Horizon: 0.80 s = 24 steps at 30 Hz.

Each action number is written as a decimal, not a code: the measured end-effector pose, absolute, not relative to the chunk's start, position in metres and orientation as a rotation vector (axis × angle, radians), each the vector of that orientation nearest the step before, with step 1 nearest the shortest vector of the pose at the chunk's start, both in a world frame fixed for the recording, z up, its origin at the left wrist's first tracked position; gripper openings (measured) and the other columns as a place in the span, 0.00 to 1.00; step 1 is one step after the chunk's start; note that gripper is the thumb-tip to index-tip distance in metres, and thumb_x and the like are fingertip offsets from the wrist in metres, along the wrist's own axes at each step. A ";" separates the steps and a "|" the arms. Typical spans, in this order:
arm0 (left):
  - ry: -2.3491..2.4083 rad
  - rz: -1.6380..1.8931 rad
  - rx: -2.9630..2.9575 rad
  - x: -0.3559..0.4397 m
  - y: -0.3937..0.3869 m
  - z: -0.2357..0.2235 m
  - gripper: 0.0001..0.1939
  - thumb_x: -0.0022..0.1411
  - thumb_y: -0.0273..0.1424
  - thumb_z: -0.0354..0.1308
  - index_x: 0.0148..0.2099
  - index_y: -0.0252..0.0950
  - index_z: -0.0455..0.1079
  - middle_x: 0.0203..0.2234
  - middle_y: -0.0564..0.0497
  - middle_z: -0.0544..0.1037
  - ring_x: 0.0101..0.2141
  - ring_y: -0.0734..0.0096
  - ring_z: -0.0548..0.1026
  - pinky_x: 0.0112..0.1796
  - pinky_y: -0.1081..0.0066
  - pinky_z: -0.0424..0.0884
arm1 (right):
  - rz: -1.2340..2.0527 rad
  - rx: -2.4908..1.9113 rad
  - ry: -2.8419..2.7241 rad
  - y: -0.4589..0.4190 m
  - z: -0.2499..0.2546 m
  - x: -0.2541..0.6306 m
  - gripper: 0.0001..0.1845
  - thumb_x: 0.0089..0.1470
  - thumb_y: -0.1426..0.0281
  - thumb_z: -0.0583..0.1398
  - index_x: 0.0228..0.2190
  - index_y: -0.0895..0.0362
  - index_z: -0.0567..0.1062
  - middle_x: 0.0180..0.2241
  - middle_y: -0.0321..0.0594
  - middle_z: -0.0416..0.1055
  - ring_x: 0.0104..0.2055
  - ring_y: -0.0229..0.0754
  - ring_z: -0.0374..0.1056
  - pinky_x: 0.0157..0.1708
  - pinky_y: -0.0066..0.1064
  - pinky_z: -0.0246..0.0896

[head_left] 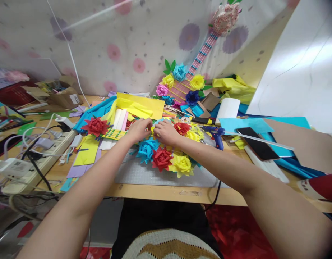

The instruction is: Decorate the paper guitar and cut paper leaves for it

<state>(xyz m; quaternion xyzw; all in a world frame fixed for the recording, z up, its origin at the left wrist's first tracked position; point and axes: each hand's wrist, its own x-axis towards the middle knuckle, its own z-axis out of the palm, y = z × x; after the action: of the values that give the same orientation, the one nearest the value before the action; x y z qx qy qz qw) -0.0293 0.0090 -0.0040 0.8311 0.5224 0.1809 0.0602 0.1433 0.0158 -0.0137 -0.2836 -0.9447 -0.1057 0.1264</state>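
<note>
A yellow guitar shape with green frets on its neck (114,134) lies on the work surface, its body covered in paper flowers. My left hand (140,130) bends over the upper body where the neck joins, fingers curled inward. Close beside it, my right hand (166,132) has its fingers bent down among the flowers; what the fingertips hold is hidden. Below the hands sit a blue flower (147,150), a red flower (162,158) and a yellow flower (182,164). Another red flower (97,126) tops the neck's end.
A blue glue gun (216,135) with a long glue stick lies right of the flowers. A black phone (257,143) rests farther right. Power strips with cables (44,158) line the left side. A finished pink flower guitar (198,64) leans against the back wall covering.
</note>
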 end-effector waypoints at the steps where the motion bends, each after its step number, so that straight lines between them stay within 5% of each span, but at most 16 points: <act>1: 1.580 0.555 2.514 -0.029 0.009 -0.004 0.06 0.50 0.28 0.53 0.34 0.39 0.63 0.31 0.51 0.72 0.37 0.65 0.70 0.38 0.67 0.65 | -0.318 -0.830 -2.746 0.016 -0.015 0.143 0.08 0.51 0.72 0.54 0.28 0.59 0.73 0.32 0.45 0.69 0.37 0.44 0.57 0.36 0.35 0.42; 24: 1.532 0.475 2.651 -0.024 0.005 -0.005 0.10 0.48 0.27 0.53 0.35 0.38 0.60 0.31 0.49 0.71 0.37 0.62 0.68 0.36 0.66 0.63 | -0.284 -1.022 -2.662 0.013 -0.017 0.139 0.09 0.51 0.68 0.54 0.32 0.60 0.71 0.33 0.48 0.69 0.39 0.48 0.58 0.37 0.37 0.45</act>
<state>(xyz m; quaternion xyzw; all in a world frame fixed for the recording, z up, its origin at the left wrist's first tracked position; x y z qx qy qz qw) -0.0236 0.0048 -0.0047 0.8554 0.4943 0.1532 0.0214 0.1394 0.0133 -0.0171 -0.3534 -0.9201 -0.0982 0.1377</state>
